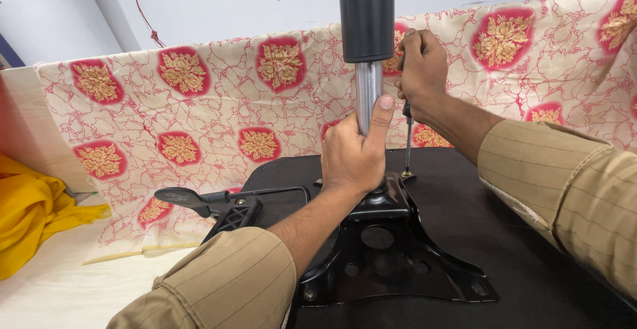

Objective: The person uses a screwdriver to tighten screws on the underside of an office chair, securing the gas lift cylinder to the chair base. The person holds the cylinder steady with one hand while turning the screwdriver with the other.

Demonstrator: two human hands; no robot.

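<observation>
An upturned black chair seat [504, 236] lies before me with its black metal mounting plate [391, 249] on top. A gas lift cylinder, silver rod [367, 93] under a black tube [365, 14], stands upright from the plate. My left hand [353, 156] is wrapped around the silver rod near its base, thumb up along it. My right hand [421, 70] grips the handle of a screwdriver [407, 140], held upright, its tip on a screw at the plate's far right corner.
A black adjustment lever [192, 199] sticks out left from the mechanism. A cream cloth with red and gold floral medallions [219, 123] drapes behind and beneath the seat. A yellow cloth [30, 213] lies at the left on a white surface.
</observation>
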